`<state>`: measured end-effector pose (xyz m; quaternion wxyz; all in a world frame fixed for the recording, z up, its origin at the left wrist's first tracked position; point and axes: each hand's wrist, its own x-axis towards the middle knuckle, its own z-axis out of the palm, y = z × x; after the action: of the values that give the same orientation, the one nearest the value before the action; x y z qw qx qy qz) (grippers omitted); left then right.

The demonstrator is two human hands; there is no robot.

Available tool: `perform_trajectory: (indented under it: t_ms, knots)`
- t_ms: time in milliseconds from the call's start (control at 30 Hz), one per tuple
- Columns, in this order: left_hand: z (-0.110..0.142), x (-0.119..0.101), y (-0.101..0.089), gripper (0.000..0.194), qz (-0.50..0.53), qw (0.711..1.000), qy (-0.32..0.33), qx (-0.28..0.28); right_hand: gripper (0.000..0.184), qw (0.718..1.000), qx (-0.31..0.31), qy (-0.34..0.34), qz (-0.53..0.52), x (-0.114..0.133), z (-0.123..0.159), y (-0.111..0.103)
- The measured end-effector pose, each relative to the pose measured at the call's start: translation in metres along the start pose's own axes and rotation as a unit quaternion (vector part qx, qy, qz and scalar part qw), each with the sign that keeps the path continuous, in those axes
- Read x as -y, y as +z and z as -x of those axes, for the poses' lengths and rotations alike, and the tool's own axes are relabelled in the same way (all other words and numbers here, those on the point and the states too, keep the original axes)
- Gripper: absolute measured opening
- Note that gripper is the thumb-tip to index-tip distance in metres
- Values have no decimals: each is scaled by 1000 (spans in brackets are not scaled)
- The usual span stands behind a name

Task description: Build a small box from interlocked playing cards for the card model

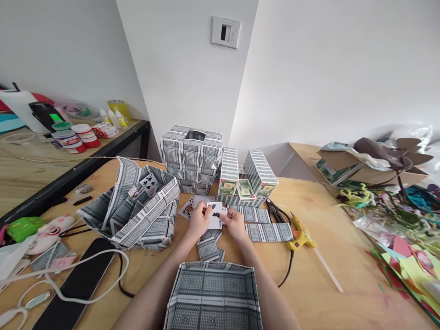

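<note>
The left hand [198,222] and right hand [237,224] pinch playing cards [215,222]; the counter [347,243] gives room right of the glue gun [303,234].

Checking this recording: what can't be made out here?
All in the head view:
Playing cards: faces partly covered by the left hand and right hand.
Open box: near end cut off by bottom edge.
Tall card structure: lower inside hidden by front wall.
Small bottles: print too small.
</note>
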<state>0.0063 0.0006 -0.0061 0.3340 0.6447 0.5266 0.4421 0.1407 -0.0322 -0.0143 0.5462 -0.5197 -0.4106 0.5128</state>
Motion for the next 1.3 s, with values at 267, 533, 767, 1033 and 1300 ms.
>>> perform_trajectory:
  t_ms: [267, 533, 767, 1033, 1300]
  knots:
    - [2, -1, -3, 31, 14, 999, 7, 49, 30, 999, -40, -5, -35, -2, -3, -4]
    - [4, 1, -4, 32, -99, 991, 69, 52, 32, 998, -57, -10, -28, -8, -4, -6]
    - [4, 0, -4, 32, -116, 988, 75, 73, 31, 997, -53, 1, -57, -6, -3, -6]
    - [7, -1, -6, 41, -106, 988, 72, 91, 33, 995, -68, 5, -73, -8, -5, -7]
    - [11, -1, -5, 40, -41, 989, 25, 139, 34, 996, -70, 2, -61, -7, -5, -8]
